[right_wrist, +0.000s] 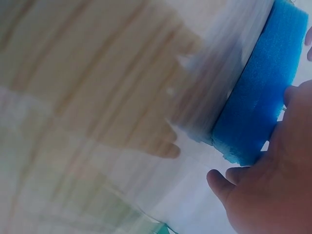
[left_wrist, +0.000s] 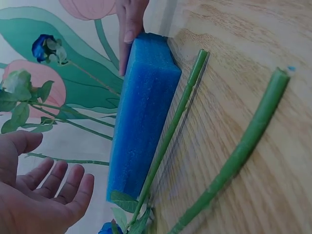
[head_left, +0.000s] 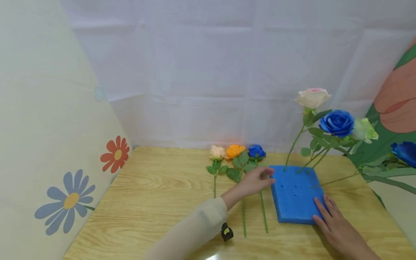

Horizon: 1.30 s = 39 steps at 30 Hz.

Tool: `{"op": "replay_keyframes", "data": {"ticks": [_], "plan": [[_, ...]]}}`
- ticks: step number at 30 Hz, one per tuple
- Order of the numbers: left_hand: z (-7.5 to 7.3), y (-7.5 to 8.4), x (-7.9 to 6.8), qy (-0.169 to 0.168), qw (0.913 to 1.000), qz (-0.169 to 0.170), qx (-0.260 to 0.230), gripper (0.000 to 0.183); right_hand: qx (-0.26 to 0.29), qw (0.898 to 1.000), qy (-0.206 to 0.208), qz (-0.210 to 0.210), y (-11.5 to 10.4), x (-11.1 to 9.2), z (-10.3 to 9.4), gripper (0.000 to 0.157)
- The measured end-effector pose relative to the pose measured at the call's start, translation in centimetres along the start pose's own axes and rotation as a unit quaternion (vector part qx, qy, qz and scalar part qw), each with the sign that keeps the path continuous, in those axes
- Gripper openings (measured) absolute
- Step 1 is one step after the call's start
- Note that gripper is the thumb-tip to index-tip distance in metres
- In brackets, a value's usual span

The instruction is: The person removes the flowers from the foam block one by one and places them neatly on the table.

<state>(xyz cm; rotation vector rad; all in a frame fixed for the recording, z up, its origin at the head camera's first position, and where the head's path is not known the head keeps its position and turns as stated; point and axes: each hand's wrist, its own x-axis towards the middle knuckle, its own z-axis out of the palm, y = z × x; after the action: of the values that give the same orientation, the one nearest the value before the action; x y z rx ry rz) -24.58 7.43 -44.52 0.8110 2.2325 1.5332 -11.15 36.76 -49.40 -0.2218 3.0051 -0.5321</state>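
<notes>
Blue foam block [head_left: 294,211] lies on the wood-grained desk [head_left: 162,209], with creased white cloth [head_left: 195,72] hanging beyond. Its matte slab is pierced by small holes [head_left: 295,186] and thin-stemmed roses [head_left: 338,122] (three loose roses [head_left: 235,151] lie to its left). The right hand [head_left: 339,229], fingers spread, rests on its near right edge; the left hand [head_left: 255,180], fingers loosely bent, hovers by its far left corner.

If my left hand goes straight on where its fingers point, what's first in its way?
Probably the pale rose's stem, standing in the blue foam block; the left hand looks higher than the block's top. Depth is unclear, so the block's edge could come first.
</notes>
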Motion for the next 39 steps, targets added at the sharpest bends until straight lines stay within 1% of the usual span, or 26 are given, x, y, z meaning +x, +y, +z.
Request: {"op": "replay_keyframes", "data": {"ticks": [6, 11, 15, 20, 26, 28, 33, 39], "plan": [[1.0, 0.1, 1.2, -0.011, 0.9998, 0.019, 0.0, 0.046, 0.003, 1.0, -0.004, 0.004, -0.1, 0.0, 0.0, 0.072], [1.7, 0.3, 2.0, -0.017, 0.9997, 0.019, -0.002, 0.046, 0.003, 1.0, -0.009, 0.011, -0.1, 0.0, 0.0, 0.073], [2.3, 0.6, 2.5, -0.026, 0.9994, 0.021, 0.004, 0.047, 0.002, 1.0, -0.002, 0.011, -0.1, 0.1, 0.0, 0.073], [3.2, 0.6, 3.2, -0.035, 0.9989, 0.023, 0.022, 0.044, 0.019, 1.0, 0.003, 0.012, 0.1, 0.0, -0.1, 0.073], [4.5, 0.7, 4.3, -0.042, 0.9975, 0.033, 0.046, 0.042, 0.008, 1.0, 0.006, 0.025, 0.4, -0.1, -0.1, 0.075], [4.7, 0.8, 4.6, -0.047, 0.997, 0.038, 0.047, 0.042, 0.005, 0.999, 0.005, 0.033, 0.6, -0.1, -0.2, 0.076], [5.3, 1.3, 5.3, -0.051, 0.9963, 0.046, 0.053, 0.042, 0.007, 0.999, -0.013, 0.047, 0.9, 0.0, -0.4, 0.08], [5.9, 2.1, 6.1, -0.048, 0.9952, 0.048, 0.069, 0.04, -0.001, 0.999, -0.022, 0.044, 0.8, 0.2, -0.6, 0.079]]}}
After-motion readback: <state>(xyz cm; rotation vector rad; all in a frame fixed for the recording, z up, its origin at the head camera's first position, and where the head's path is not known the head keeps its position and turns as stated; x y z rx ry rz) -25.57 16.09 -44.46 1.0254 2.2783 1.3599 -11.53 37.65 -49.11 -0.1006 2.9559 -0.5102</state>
